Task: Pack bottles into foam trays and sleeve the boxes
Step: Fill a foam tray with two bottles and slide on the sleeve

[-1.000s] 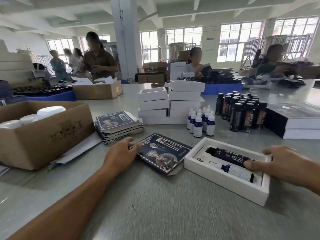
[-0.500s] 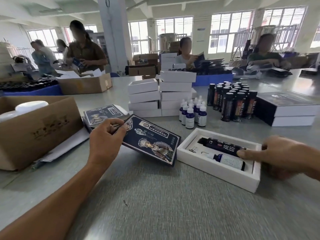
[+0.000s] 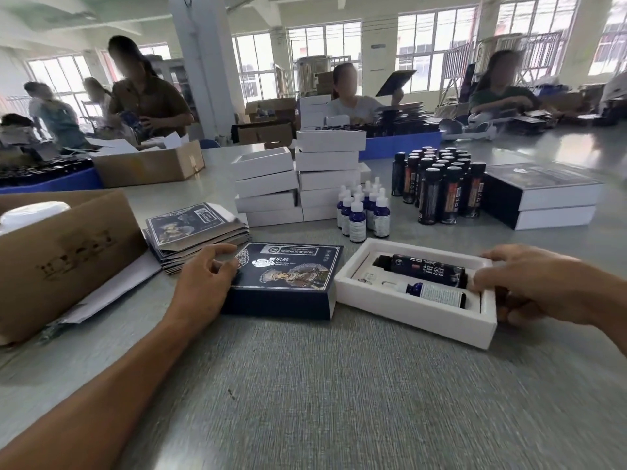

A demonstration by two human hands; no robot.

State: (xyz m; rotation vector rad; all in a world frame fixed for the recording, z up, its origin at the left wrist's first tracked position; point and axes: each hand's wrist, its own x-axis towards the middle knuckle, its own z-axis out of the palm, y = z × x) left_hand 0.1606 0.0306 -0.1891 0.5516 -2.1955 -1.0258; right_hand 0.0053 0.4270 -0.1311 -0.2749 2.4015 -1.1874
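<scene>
On the grey worktop (image 3: 339, 385), the left hand (image 3: 203, 283) grips the dark blue printed cardboard sleeve (image 3: 288, 279) at its 9 o'clock end. The right hand (image 3: 529, 286) holds the 3 o'clock end of the white foam tray (image 3: 407, 310); inside lie a black labelled bottle (image 3: 427, 269) and a small blue dropper bottle (image 3: 437, 294).

Your tray (image 3: 410, 308) looks like matt white foam. The sleeve (image 3: 288, 276) is printed card; the table (image 3: 339, 385) has a fine woven-looking grain.

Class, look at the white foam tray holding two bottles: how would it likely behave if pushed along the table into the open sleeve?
The foam tray probably slides easily, being flat-bottomed and seemingly light. The black bottle and blue dropper bottle lie in recesses, so they likely won't roll. Its foam edges may dent.
</scene>
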